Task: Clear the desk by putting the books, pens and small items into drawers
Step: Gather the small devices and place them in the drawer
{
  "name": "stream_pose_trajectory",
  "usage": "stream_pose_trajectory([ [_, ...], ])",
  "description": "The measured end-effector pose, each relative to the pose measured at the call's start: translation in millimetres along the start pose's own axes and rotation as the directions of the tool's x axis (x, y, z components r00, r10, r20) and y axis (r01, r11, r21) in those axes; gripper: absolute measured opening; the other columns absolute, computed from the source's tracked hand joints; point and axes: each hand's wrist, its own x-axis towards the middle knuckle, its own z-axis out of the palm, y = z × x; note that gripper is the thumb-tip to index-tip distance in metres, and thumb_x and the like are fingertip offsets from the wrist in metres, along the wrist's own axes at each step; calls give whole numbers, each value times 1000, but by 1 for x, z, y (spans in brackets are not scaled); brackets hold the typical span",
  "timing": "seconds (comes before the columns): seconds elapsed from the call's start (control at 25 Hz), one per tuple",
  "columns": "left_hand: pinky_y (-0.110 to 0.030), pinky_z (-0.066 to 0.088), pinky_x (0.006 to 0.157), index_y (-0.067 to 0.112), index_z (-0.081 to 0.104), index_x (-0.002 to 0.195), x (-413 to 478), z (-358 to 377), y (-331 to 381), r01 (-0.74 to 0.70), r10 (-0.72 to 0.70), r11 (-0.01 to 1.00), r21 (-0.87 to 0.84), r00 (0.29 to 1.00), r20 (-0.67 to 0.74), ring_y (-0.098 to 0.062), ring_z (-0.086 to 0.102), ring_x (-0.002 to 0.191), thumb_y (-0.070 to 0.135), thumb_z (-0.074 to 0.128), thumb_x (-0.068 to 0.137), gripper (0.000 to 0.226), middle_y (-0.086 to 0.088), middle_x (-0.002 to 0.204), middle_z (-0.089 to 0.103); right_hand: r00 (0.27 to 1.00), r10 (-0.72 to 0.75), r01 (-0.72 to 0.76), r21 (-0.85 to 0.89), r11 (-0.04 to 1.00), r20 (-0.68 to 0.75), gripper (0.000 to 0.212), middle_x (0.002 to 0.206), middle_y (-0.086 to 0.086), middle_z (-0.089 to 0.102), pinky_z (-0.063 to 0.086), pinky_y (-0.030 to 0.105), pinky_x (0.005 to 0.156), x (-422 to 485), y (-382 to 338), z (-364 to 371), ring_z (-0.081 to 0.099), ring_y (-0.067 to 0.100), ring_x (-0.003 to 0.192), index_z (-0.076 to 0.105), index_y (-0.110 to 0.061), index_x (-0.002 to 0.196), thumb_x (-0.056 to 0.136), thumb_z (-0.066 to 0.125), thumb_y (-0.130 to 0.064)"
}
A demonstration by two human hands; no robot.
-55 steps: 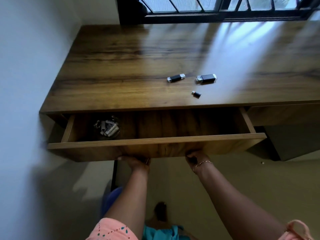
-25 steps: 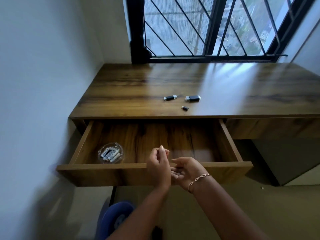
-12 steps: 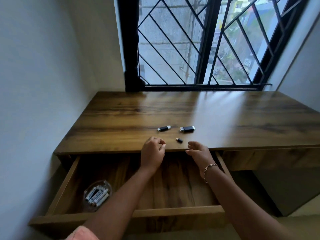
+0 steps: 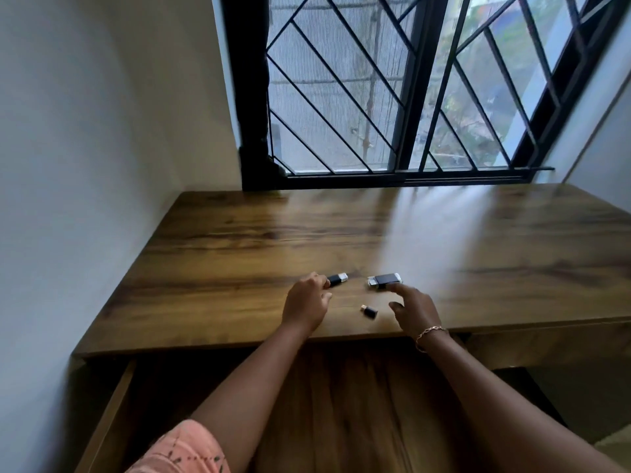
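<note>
Head view: reaching over the desk (image 4: 239,233).
Curled left hand (image 4: 307,303) touches small stick (image 4: 337,279), grip unclear; spread right hand (image 4: 415,307) touches big stick (image 4: 384,279).

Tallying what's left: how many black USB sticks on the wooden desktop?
3. One black silver-tipped stick at the left hand, a wider black-and-silver one by the right hand, a tiny black one between both hands. None appears hidden.

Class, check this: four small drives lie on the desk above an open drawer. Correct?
No. The head view shows three, not four: the left stick, the right stick and a tiny drive, all on the desk above the open drawer.
</note>
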Motion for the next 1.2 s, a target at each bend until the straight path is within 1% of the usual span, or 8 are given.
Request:
stream_pose_trajectory([
  [0.2, -32, 41, 88, 8, 62, 113, 35, 19, -4, -21, 17, 998, 66, 998, 62, -27, 56, 107, 18, 60, 87, 29, -8, 114, 61, 987, -155, 159, -164, 974, 35, 49, 133, 6, 56, 42, 30, 94, 47, 12, 2, 55, 26, 117, 56, -13, 126, 82, 49, 7],
  [0.36, -33, 44, 83, 7, 64, 110, 62, 32, -5, -22, 0, 984, 179, 992, 123, -28, 55, 106, 26, 61, 87, 30, -10, 113, 59, 953, -244, 285, -255, 924, 179, 45, 136, 3, 53, 43, 32, 97, 78, 15, 4, 53, 25, 119, 56, -13, 126, 84, 48, 1],
  [0.52, -33, 44, 86, 6, 64, 111, 81, 38, -7, -54, 0, 963, 262, 979, 203, -29, 53, 109, 23, 63, 85, 31, -13, 114, 58, 922, -311, 377, -360, 853, 230, 33, 125, 5, 59, 49, 34, 85, 89, 18, 9, 57, 27, 110, 61, -11, 116, 87, 46, -6],
  [0.8, -35, 42, 86, 4, 61, 108, 77, 28, -4, -111, 47, 954, 277, 973, 227, -31, 52, 109, 16, 56, 88, 24, -14, 114, 55, 932, -311, 362, -438, 823, 187, 27, 121, 9, 55, 43, 32, 81, 83, 21, 8, 50, 29, 110, 55, -11, 116, 91, 44, -10],
  [0.88, -34, 41, 84, 5, 61, 107, 61, 9, -7, -157, 104, 962, 223, 967, 231, -29, 52, 107, 16, 58, 88, 22, -12, 112, 54, 920, -381, 384, -383, 840, 88, 29, 119, 10, 57, 45, 35, 78, 69, 11, -1, 51, 32, 107, 56, -10, 117, 89, 51, -6],
  [1.0, -34, 45, 84, 8, 61, 109, 22, -28, -18, -213, 170, 966, 148, 950, 263, -24, 54, 102, 17, 61, 87, 24, -8, 111, 55, 784, -621, 606, -226, 763, 5, 36, 104, 14, 66, 53, 40, 65, 21, -17, -4, 63, 39, 86, 65, -6, 107, 72, 72, -2],
  [1.08, -32, 46, 81, 9, 61, 108, -5, -51, -27, -191, 130, 968, 160, 935, 331, -21, 54, 98, 19, 62, 86, 24, -6, 109, 55, 649, -756, 757, -171, 631, 83, 37, 95, 14, 69, 56, 39, 56, -20, -29, 6, 66, 35, 71, 67, -6, 101, 65, 77, -5],
  [1.2, -27, 43, 72, 11, 62, 102, -45, -68, -42, -53, -42, 982, 182, 873, 486, -16, 54, 88, 19, 65, 83, 21, -3, 102, 58, 417, -864, 908, -93, 408, 281, 31, 87, 5, 71, 57, 26, 57, -68, -39, 34, 68, 22, 69, 72, -11, 93, 65, 69, -22],
])
